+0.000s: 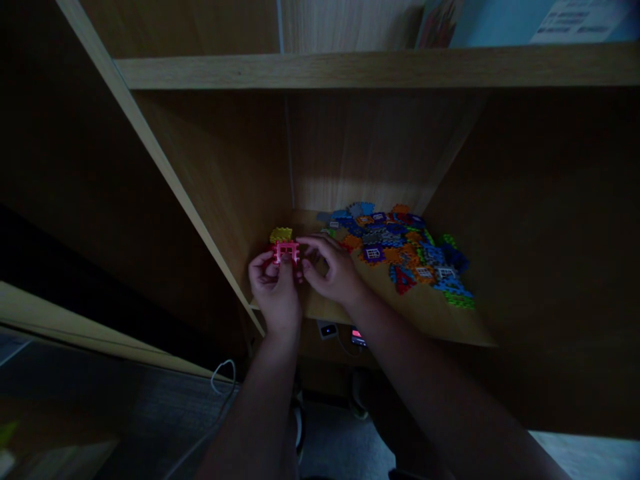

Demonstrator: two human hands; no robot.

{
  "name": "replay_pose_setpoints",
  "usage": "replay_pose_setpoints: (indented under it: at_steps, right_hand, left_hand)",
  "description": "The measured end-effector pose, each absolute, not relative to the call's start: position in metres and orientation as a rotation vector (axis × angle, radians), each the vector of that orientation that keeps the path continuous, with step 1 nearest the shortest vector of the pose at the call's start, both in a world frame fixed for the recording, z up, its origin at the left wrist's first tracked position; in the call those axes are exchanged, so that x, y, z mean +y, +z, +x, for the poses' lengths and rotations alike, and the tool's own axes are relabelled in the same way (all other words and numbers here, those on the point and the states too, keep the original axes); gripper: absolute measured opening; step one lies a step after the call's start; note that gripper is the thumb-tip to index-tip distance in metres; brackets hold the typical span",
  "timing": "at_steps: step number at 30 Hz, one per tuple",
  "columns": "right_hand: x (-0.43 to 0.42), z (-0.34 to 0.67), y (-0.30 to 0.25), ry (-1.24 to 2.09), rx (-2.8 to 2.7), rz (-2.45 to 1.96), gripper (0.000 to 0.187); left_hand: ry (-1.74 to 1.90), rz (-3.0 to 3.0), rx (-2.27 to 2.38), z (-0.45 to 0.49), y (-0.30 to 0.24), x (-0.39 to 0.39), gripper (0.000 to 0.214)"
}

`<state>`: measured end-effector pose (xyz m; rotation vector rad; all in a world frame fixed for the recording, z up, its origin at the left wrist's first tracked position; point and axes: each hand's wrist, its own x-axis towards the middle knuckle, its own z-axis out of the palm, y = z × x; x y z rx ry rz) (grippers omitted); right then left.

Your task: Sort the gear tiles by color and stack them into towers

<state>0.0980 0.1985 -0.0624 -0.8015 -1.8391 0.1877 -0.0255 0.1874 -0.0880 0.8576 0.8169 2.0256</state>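
1. Left hand: thumb and fingers pinching pink frame piece.
2. Right hand: curled at frame's right edge; grip cannot be told.
3. Frame: between hands; likely light, stiff, sturdy; hold by rims.
4. Yellow piece: just behind frame.
5. Mixed pieces: right of frame.

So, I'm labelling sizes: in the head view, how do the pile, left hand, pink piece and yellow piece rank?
1. Pile
2. Left hand
3. Pink piece
4. Yellow piece, judging only its visible part
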Motion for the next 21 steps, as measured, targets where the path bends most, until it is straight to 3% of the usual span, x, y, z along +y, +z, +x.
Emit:
replay_pose_setpoints:
  at_steps: [6,18,21]
  right_hand:
    - [0.196,0.097,-0.062,0.235,-1.910,-0.779,0.050]
    - [0.204,0.098,-0.066,0.271,-1.560,-1.037,0.037]
    - [0.209,0.098,-0.068,0.281,-1.452,-1.156,0.038]
  left_hand:
    - [2.106,0.818,0.865,-0.028,-0.090,0.190,0.031]
    - [1.956,0.923,0.895,-0.025,-0.085,0.176,0.034]
    - [1.738,1.147,0.843,-0.027,-0.089,0.168,0.053]
